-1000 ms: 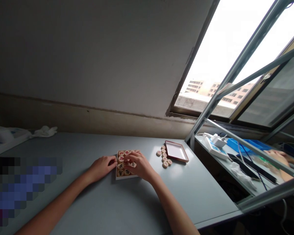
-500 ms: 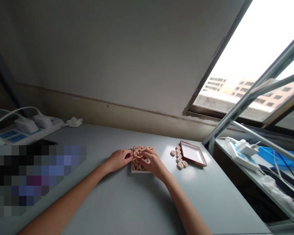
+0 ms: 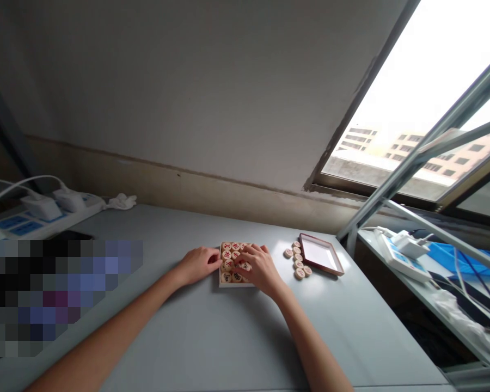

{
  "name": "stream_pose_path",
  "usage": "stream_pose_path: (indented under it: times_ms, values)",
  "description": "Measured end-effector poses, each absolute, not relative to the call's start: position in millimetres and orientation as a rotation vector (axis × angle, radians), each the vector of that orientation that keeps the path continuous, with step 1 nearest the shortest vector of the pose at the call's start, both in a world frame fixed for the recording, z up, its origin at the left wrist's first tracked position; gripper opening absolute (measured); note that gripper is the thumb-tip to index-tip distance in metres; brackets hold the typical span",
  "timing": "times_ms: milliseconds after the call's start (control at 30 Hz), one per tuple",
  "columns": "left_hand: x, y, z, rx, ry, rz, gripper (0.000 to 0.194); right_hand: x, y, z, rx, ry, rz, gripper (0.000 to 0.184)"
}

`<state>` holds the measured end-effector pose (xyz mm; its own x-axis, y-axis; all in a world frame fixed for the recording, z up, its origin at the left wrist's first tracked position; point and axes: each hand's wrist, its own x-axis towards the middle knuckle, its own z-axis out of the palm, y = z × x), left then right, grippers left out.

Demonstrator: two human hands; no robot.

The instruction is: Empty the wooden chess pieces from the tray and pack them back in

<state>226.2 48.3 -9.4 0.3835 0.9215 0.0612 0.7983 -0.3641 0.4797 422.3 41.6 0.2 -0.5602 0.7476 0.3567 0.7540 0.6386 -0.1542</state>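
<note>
A shallow box (image 3: 237,285) with pale sides lies on the desk, filled with rows of round wooden Chinese chess pieces (image 3: 227,254) marked in red and dark characters. My left hand (image 3: 200,265) rests at its left side, thumb and curled fingers closed on the edge. Above the right part of the box is my right hand (image 3: 260,268), fingers apart, their tips touching or just over the pieces. It hides several pieces at the right. More loose chess pieces (image 3: 299,264) lie on the desk to the right, beside a brown-rimmed lid (image 3: 322,255) with a white inside.
The grey desk (image 3: 196,337) runs back to a wall. At the left are a power strip (image 3: 75,213) with plugs and cables and a blurred-out patch. A metal frame (image 3: 386,188) crosses before the window on the right, by a shelf with another power strip (image 3: 404,261).
My right hand has drawn slightly right, uncovering a red-marked piece lying in the box's left column. My left hand has stayed at the box edge.
</note>
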Motion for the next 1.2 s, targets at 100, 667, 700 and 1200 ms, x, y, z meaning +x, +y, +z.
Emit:
stream_pose_path:
  times_ms: [100, 667, 700, 1200]
  values:
    - [226.9, 47.8, -9.5, 2.311, 1.499, 0.423, 0.03, 420.1, 41.4, -1.7, -1.162, -2.481, -0.024, 0.011]
    - [228.3, 47.3, -12.7, 2.324, 1.509, 0.438, 0.029, 418.7, 39.5, -1.5, -1.078, -2.488, 0.025, 0.009]
    - [228.5, 47.4, -13.0, 2.324, 1.512, 0.442, 0.029, 418.7, 40.0, -2.5, -1.066, -2.483, 0.031, 0.008]
    - [228.5, 47.8, -11.0, 2.309, 1.47, 0.434, 0.033, 419.0, 41.4, -3.4, -1.061, -2.444, 0.089, 0.009]
